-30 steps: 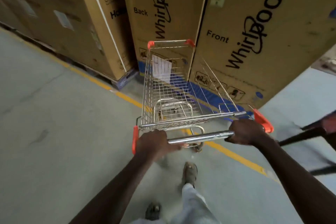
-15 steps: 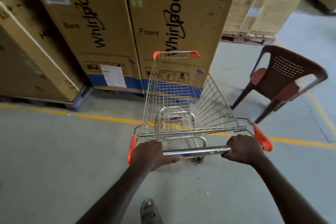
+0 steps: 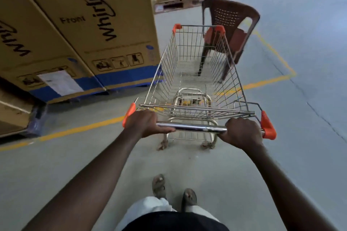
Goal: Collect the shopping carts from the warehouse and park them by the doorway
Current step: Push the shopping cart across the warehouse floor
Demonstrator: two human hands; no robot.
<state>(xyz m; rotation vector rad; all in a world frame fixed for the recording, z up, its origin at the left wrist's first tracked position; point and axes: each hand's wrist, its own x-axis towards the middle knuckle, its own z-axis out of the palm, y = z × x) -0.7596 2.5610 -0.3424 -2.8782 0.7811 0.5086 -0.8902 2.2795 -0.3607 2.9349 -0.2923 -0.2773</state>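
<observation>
We are swinging the cart [image 3: 197, 73] round to the right. Half a second ago its nose was pointing at the boxes [image 3: 84, 24] in the middle of the frame. Now they are sliding off to the upper left, and the chair [image 3: 231, 30], earlier out at the right edge, is showing through the front of the basket at upper centre.

We are keeping both hands clenched round the handle [image 3: 191, 127], the left hand [image 3: 144, 124] by the left orange cap and the right hand [image 3: 242, 131] by the right one. The cart is standing in the centre of the frame on the grey floor [image 3: 309, 99], its basket holding nothing, and it is crossing the yellow line [image 3: 75, 129].

For the task, this means we are pulling clear of the stacked boxes and heading into the open aisle. No doorway is showing yet, so we judge the parking is still some way off. The chair is now lying close to our path. We are probably going to need more turn, or a steer round it, or the front wires may be catching its legs.
</observation>
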